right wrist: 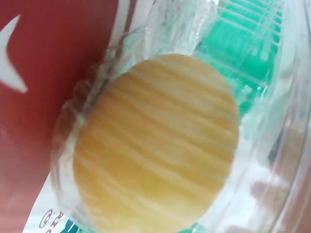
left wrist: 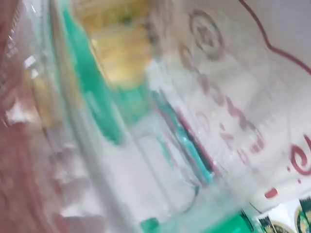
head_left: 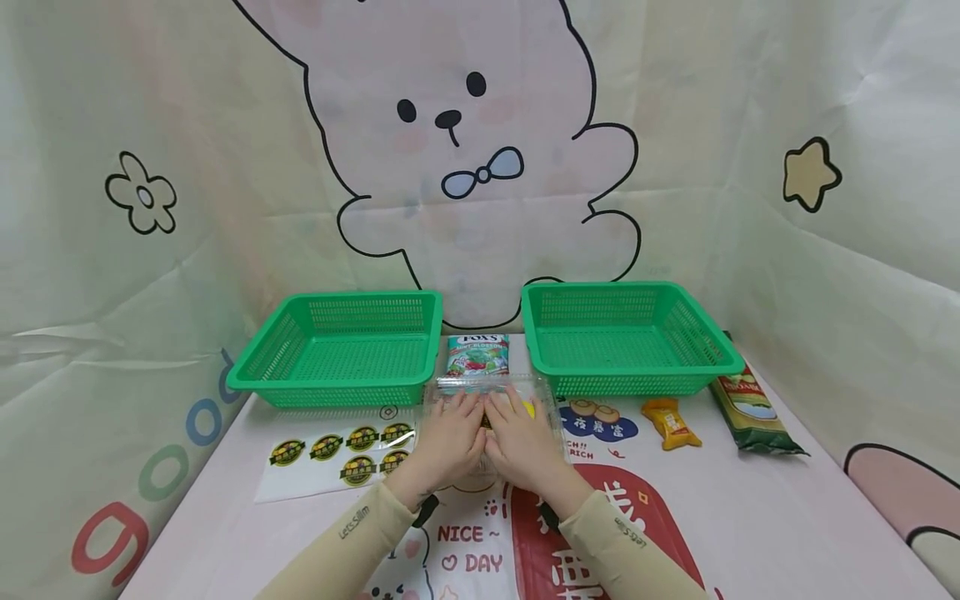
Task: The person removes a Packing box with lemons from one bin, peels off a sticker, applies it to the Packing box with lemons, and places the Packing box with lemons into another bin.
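A clear plastic clamshell box [head_left: 553, 429] sits in the middle of the table. My left hand [head_left: 448, 432] lies on its lid, fingers stretched forward. Beside it my right hand [head_left: 523, 435] presses on the same lid, fingers also extended, with the two hands' fingertips close together. Through the plastic, the right wrist view shows a large rounded yellow item [right wrist: 160, 145]. A blurred yellow patch [left wrist: 116, 43] and green areas show through the plastic in the left wrist view. The hands cover much of the box's contents.
Behind stand two green baskets [head_left: 333, 396] [head_left: 637, 382], with a Fox's candy bag [head_left: 478, 355] between them. A sheet of round stickers [head_left: 330, 475] lies left. To the right are a small orange packet [head_left: 671, 423] and a green-and-red packet [head_left: 753, 408].
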Available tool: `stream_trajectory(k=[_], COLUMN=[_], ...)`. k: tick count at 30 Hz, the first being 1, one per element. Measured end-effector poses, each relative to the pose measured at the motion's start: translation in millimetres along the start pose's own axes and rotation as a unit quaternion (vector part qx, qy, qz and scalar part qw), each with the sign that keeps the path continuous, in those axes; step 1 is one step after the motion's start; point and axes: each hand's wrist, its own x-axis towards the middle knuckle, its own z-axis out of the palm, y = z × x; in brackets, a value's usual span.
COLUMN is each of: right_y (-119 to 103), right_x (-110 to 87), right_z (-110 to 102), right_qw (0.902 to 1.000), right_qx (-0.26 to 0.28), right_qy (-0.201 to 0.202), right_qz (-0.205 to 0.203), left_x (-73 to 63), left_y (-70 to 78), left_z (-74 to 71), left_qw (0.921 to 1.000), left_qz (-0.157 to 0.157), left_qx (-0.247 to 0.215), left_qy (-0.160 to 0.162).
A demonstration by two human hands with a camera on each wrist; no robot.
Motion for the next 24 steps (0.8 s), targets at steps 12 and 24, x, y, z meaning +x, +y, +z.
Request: stream_trajectory(k=[12,24], right_y=[3.8,11.2], right_x=[-4.5,-12.1], right_z=[-0.9,-10.5], right_qw=[0.9964,0.9975], right_qx=[-0.017,-0.018], right_qy=[-0.083,-0.066], right_qz=[0.005,0.016], left_x=[-13.3,-21.6], left_y=[-9.9,-9.9], left_z=[-0.4,-10.0], left_qw=[0.9977,0.9977], left_qz=[0.009,-0.018], left_qx=[0.014,-0.013], left_qy=[-0.065,-0.064])
